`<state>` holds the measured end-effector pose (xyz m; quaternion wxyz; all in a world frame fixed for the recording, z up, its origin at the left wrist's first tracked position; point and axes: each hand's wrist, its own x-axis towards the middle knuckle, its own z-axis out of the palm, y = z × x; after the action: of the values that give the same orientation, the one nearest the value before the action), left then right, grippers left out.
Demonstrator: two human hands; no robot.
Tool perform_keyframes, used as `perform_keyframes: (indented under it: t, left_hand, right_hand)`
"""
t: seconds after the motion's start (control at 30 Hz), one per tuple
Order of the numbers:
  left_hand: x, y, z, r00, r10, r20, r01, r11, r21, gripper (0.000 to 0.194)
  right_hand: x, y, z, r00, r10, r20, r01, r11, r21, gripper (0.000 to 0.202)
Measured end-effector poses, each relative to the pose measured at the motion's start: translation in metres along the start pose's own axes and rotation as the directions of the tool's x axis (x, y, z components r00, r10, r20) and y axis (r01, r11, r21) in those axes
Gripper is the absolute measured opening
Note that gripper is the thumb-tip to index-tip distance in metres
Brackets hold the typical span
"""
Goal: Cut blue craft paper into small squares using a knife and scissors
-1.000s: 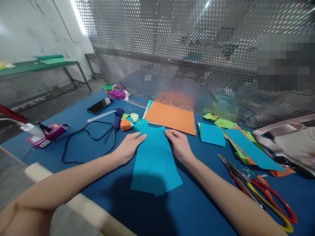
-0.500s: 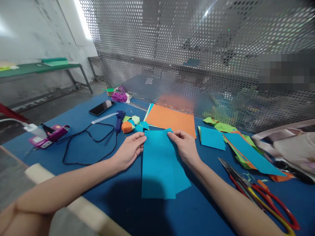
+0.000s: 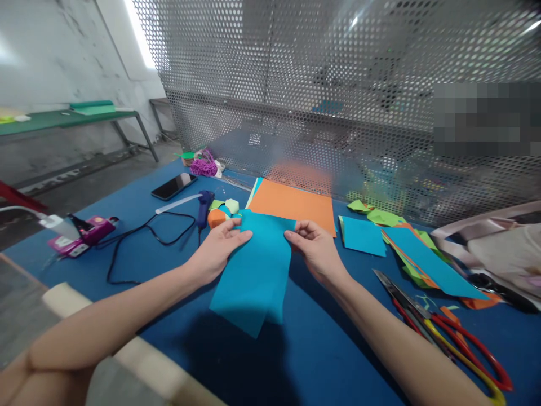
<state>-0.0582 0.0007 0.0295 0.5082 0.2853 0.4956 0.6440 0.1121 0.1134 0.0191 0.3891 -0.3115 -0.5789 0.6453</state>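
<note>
Two overlapping sheets of blue paper (image 3: 257,265) hang between my hands above the blue table. My left hand (image 3: 220,248) pinches their upper left edge, thumb in front and fingers behind. At the upper right corner, my right hand (image 3: 315,248) grips the paper between thumb and fingers. The lower ends of the sheets are fanned slightly apart. Just behind the paper lie small folded paper shapes, one of them orange (image 3: 217,217). An orange sheet (image 3: 296,203) tops a paper stack beyond my hands.
Left are a glue gun (image 3: 204,208) with its cable, a phone (image 3: 173,186) and a purple power strip (image 3: 82,235). Right are blue squares (image 3: 363,235), blue strips (image 3: 437,262) and red-handled scissors (image 3: 477,344). A perforated metal panel (image 3: 262,67) stands behind.
The blue sheets have swung so their lower ends point left, and they overlap more at the bottom. Their top edge has risen slightly. Both hands still hold them.
</note>
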Motion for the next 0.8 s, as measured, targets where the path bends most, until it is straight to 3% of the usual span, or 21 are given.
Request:
perform_keyframes:
  t: [0.13,0.43,0.8]
  left_hand:
    - [0.0014,-0.0060,-0.0019,0.995,-0.072,0.065,0.070,0.997,0.038,0.036]
    - [0.0031,-0.0005,-0.0044,0.997,0.061,-0.051,-0.046,0.967,0.249,0.031]
    - [0.0030,-0.0029,-0.0056,0.998,0.048,-0.041,-0.039,0.977,0.211,0.032]
  right_hand:
    - [-0.0002,0.0017,-0.0001,1.000,0.011,0.011,-0.011,1.000,0.029,0.042]
    - [0.0053,0.0008,-0.0072,0.997,0.040,0.069,-0.039,0.999,-0.013,0.041]
    - [0.0040,0.0016,-0.0050,0.995,0.021,0.100,-0.020,1.000,-0.014,0.035]
